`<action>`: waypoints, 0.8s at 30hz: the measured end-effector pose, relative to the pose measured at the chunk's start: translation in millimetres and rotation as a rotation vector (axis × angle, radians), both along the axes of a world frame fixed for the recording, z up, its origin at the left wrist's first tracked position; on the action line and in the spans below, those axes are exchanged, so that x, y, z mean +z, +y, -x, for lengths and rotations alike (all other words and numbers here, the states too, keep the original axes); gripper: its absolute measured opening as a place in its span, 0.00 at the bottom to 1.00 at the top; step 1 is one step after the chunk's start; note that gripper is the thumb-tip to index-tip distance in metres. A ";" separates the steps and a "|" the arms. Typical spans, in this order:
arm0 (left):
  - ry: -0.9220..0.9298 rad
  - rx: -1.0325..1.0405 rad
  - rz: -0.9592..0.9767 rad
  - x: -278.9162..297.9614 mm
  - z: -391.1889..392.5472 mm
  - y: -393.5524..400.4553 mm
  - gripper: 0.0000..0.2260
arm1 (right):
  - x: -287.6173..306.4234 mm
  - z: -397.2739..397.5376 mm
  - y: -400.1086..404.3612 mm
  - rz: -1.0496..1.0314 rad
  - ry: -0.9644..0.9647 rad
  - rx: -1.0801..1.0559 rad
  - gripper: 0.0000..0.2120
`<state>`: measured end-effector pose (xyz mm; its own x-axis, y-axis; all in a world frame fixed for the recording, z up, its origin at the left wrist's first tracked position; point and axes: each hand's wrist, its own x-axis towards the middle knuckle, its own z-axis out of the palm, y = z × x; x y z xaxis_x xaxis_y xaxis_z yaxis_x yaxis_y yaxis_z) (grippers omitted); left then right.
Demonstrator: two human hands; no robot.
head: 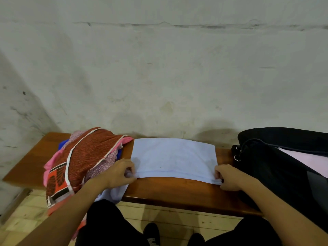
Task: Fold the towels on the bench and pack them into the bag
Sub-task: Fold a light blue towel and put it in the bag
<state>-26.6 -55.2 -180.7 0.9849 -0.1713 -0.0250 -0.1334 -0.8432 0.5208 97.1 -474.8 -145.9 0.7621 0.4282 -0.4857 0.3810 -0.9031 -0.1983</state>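
Observation:
A pale blue towel (173,158) lies flat across the middle of the wooden bench (177,190). My left hand (120,172) pinches its near left corner and my right hand (228,177) pinches its near right corner. A heap of unfolded towels (85,160), red patterned, pink and blue, sits on the bench's left part, with some cloth hanging over the front edge. A black bag (276,166) lies open on the bench's right end, and a pink folded towel (308,160) shows inside it.
A stained white wall (159,68) rises directly behind the bench. Pale floor tiles (168,213) lie below the front edge, where my dark trousers and shoes show. Bare wood shows at the bench's far left end.

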 end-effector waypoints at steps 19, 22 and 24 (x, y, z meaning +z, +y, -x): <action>-0.143 0.125 -0.091 -10.2 9.3 0.9 0.15 | 1.8 17.7 2.8 0.011 -0.188 0.020 0.12; -0.128 0.093 -0.103 -9.8 11.6 -1.5 0.14 | 1.1 19.3 4.8 0.031 -0.190 0.033 0.13; -0.110 0.066 -0.095 -9.1 11.8 -0.9 0.12 | 1.5 21.0 5.4 0.035 -0.192 0.038 0.14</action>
<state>-38.4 -56.1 -189.7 0.9916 -0.1082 0.0708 -0.1281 -0.8966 0.4239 76.1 -469.3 -144.4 0.8258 0.4438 -0.3481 0.4429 -0.8924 -0.0870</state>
